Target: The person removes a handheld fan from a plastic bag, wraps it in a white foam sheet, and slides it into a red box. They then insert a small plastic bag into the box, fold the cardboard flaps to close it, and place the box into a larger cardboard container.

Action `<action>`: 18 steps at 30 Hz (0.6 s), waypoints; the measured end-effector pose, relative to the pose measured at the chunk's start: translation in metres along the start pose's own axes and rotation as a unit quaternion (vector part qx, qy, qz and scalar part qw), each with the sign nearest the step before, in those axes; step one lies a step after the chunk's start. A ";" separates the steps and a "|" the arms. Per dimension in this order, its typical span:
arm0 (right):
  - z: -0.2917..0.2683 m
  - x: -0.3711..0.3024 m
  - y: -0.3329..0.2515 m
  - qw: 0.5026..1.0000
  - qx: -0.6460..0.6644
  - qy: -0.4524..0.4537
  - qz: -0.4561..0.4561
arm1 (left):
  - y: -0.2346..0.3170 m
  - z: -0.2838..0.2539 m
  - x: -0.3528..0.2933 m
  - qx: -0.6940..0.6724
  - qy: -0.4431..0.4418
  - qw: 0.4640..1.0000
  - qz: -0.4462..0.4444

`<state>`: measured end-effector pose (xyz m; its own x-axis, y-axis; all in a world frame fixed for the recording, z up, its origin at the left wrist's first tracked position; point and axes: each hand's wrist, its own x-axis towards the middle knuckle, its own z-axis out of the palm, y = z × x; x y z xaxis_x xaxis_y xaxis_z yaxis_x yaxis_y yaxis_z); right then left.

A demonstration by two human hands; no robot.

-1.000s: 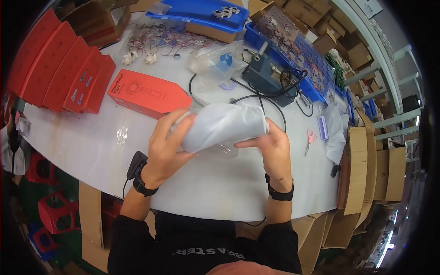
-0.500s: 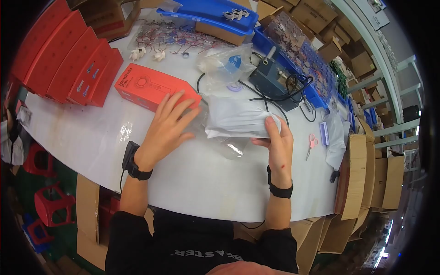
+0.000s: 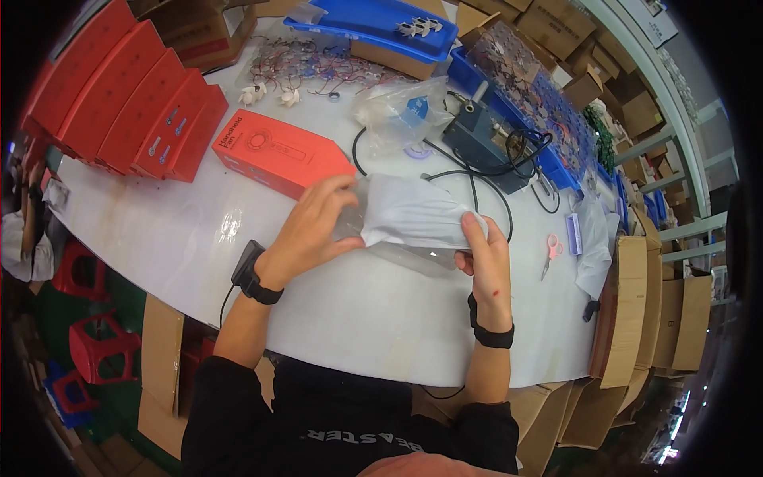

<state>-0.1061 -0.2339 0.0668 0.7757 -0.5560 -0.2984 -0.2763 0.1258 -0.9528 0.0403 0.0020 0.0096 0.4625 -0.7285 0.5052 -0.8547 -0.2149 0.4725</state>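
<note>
A soft white wrapped package is held off the white table, its contents hidden. My right hand pinches its right end, thumb on top and fingers beneath. Round the left end curve the fingers and thumb of my left hand, the thumb at the package's lower corner. Clear plastic film shows under the package and between my left thumb and fingers. Just beyond my left hand lies a red printed box with a tapered end.
Several red boxes stand stacked at the left. Behind the package are a crumpled plastic bag and a dark machine with cables. Pink scissors lie at the right. Small wired parts and a blue tray occupy the back.
My left hand has moved from over the red box to the package's left end, its spread fingers now curled. My right hand keeps its hold. The whole view has shifted slightly.
</note>
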 end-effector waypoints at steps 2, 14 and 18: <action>0.002 0.000 0.003 1.000 -0.006 -0.006 0.017 | 0.006 -0.007 0.006 0.048 0.023 0.998 -0.022; 0.009 -0.013 0.017 0.906 -0.349 0.037 -0.236 | 0.002 -0.004 0.007 0.034 -0.024 0.999 -0.011; 0.014 -0.015 0.014 0.896 -0.384 0.064 -0.214 | -0.002 -0.007 0.002 0.055 -0.026 0.998 -0.019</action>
<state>-0.1138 -0.2123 0.0566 0.8461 -0.5143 0.1404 -0.3161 -0.6961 -0.6446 0.0443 0.0053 0.0146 0.4847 -0.7505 0.4492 -0.8588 -0.3109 0.4072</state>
